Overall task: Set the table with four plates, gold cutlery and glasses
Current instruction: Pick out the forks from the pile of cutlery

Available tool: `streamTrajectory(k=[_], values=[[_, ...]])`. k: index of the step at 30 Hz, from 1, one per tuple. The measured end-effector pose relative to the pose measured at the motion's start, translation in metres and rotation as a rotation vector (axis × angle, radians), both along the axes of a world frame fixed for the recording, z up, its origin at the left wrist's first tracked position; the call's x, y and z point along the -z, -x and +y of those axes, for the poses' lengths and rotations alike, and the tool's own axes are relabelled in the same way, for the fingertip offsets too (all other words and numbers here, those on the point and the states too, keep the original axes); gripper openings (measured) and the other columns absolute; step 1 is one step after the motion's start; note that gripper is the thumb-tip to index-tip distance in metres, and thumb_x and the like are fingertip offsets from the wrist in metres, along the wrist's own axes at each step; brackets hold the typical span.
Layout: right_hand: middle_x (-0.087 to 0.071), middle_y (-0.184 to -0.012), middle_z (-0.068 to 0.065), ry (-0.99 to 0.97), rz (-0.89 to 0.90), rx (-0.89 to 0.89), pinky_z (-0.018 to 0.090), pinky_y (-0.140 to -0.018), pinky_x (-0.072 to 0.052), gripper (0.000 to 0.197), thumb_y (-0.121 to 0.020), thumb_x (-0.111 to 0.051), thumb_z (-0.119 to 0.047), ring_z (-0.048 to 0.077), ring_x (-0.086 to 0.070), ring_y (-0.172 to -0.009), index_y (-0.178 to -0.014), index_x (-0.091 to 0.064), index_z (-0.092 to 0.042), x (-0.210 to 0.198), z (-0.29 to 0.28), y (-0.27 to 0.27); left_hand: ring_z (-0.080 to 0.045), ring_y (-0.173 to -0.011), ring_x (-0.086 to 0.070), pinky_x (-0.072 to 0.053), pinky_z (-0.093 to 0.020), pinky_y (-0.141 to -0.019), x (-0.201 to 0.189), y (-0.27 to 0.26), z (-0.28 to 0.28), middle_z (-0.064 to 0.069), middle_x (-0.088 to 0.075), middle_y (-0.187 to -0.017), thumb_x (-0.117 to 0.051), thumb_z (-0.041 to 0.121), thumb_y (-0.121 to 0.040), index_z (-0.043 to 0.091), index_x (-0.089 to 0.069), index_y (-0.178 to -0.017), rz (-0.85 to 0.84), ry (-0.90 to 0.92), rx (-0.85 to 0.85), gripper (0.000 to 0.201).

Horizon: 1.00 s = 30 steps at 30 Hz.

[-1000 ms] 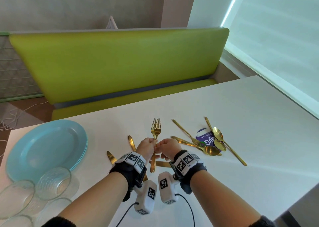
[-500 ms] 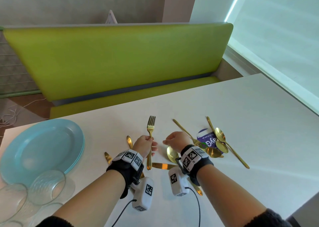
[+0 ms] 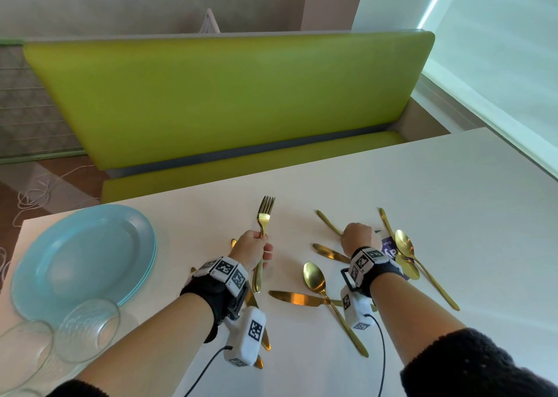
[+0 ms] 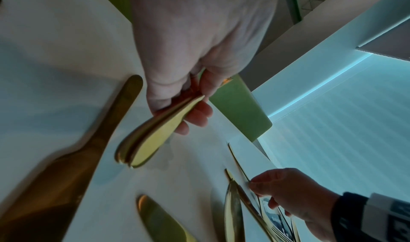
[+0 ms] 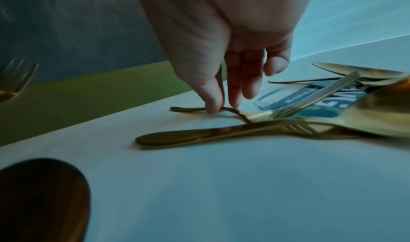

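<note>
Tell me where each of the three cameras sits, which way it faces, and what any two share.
Head: worn on the head, facing forward and down at the white table; both forearms and hands show.
Left wrist: looks along the left hand, which grips gold forks.
Right wrist: looks along the right hand, whose fingers pinch a fork handle lying on the table.
Shared: the left wrist view also shows the right hand at that handle.

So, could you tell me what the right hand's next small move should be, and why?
Probably lift that fork handle clear of the table. The right hand already pinches it between thumb and fingertips while it lies flat, and the left hand holds forks upright to receive it.
</note>
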State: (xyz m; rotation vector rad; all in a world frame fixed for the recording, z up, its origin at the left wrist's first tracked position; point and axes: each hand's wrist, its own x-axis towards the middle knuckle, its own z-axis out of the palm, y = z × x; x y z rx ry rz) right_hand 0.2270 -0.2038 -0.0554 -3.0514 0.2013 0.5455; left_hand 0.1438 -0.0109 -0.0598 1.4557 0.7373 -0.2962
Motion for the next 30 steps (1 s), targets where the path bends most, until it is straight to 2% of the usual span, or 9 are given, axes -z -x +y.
streamTrajectory(k=[7, 9, 14, 19, 21, 22, 24, 26, 30], values=[[-0.065, -0.113, 0.008, 0.051, -0.05, -0.144, 0.034, -0.095, -0.044, 0.026, -0.092, -0.044, -0.009, 0.024, -0.059, -0.108, -0.112, -0.062, -0.009, -0.002, 0.009, 0.001, -0.018, -0.067, -0.053, -0.047, -0.034, -0.068, -0.005, -0.001, 0.008, -0.004, -0.056, -0.077, -0.04, 0.012, -0.097, 0.01, -0.051, -0.099, -0.008, -0.081, 0.048, 0.011], [-0.062, -0.116, 0.006, 0.042, -0.103, -0.296, 0.033, -0.097, -0.041, 0.026, -0.091, -0.046, -0.009, 0.023, -0.055, -0.111, -0.113, -0.06, -0.011, -0.009, 0.015, 0.003, -0.018, -0.066, -0.052, -0.046, -0.035, -0.071, -0.009, -0.002, 0.012, -0.003, -0.056, -0.077, -0.038, 0.01, -0.096, 0.01, -0.049, -0.1, 0.008, -0.135, 0.061, 0.012], [-0.059, -0.116, 0.005, 0.03, -0.174, -0.743, 0.032, -0.096, -0.038, 0.024, -0.09, -0.05, -0.009, 0.023, -0.049, -0.113, -0.111, -0.061, -0.012, -0.038, 0.038, 0.016, -0.013, -0.065, -0.049, -0.041, -0.024, -0.058, -0.021, -0.005, 0.021, 0.0, -0.052, -0.079, -0.036, 0.002, -0.093, 0.008, -0.047, -0.118, 0.024, -0.211, 0.098, 0.028], [-0.057, -0.115, 0.009, 0.093, -0.174, -1.046, 0.035, -0.088, -0.042, 0.024, -0.095, -0.045, -0.012, 0.026, -0.047, -0.109, -0.11, -0.064, -0.011, -0.064, 0.057, 0.04, -0.018, -0.089, -0.056, -0.05, -0.028, -0.074, -0.038, 0.006, 0.016, -0.008, -0.056, -0.102, -0.045, -0.001, -0.087, 0.006, -0.043, -0.128, 0.065, -0.17, 0.292, 0.042], [-0.056, -0.115, 0.008, 0.093, -0.155, -1.115, 0.034, -0.088, -0.043, 0.023, -0.095, -0.046, -0.015, 0.025, -0.047, -0.109, -0.11, -0.064, -0.013, -0.071, 0.062, 0.049, -0.024, -0.097, -0.057, -0.052, -0.035, -0.083, -0.041, 0.014, 0.012, -0.012, -0.056, -0.11, -0.053, 0.002, -0.074, 0.008, -0.047, -0.122, 0.068, -0.165, 0.38, 0.049], [-0.056, -0.115, 0.008, 0.089, -0.146, -1.14, 0.034, -0.088, -0.042, 0.024, -0.096, -0.046, -0.016, 0.025, -0.047, -0.11, -0.11, -0.064, -0.014, -0.073, 0.064, 0.054, -0.024, -0.093, -0.057, -0.051, -0.036, -0.08, -0.042, 0.018, 0.009, -0.012, -0.057, -0.105, -0.053, 0.004, -0.067, 0.008, -0.05, -0.115, 0.062, -0.161, 0.422, 0.049], [-0.055, -0.117, 0.008, 0.086, -0.138, -1.174, 0.034, -0.089, -0.04, 0.025, -0.096, -0.045, -0.017, 0.025, -0.046, -0.113, -0.11, -0.066, -0.016, -0.077, 0.067, 0.061, -0.02, -0.075, -0.049, -0.043, -0.03, -0.065, -0.044, 0.026, 0.003, -0.007, -0.053, -0.08, -0.053, 0.003, -0.062, 0.01, -0.055, -0.092, 0.048, -0.148, 0.484, 0.031], [-0.056, -0.116, 0.008, 0.082, -0.129, -1.197, 0.034, -0.09, -0.04, 0.026, -0.096, -0.046, -0.016, 0.026, -0.047, -0.113, -0.113, -0.066, -0.017, -0.079, 0.068, 0.068, -0.016, -0.061, -0.038, -0.031, -0.028, -0.059, -0.045, 0.032, -0.002, -0.001, -0.042, -0.062, -0.054, -0.001, -0.066, 0.012, -0.05, -0.07, 0.03, -0.121, 0.557, 0.014], [-0.056, -0.113, 0.009, 0.088, -0.119, -1.212, 0.033, -0.085, -0.04, 0.03, -0.097, -0.043, -0.018, 0.026, -0.049, -0.108, -0.118, -0.064, -0.018, -0.08, 0.065, 0.077, -0.015, -0.065, -0.047, -0.041, -0.031, -0.07, -0.043, 0.042, -0.011, -0.001, -0.051, -0.065, -0.061, -0.003, -0.072, 0.008, -0.056, -0.077, -0.05, -0.092, 0.585, 0.013]])
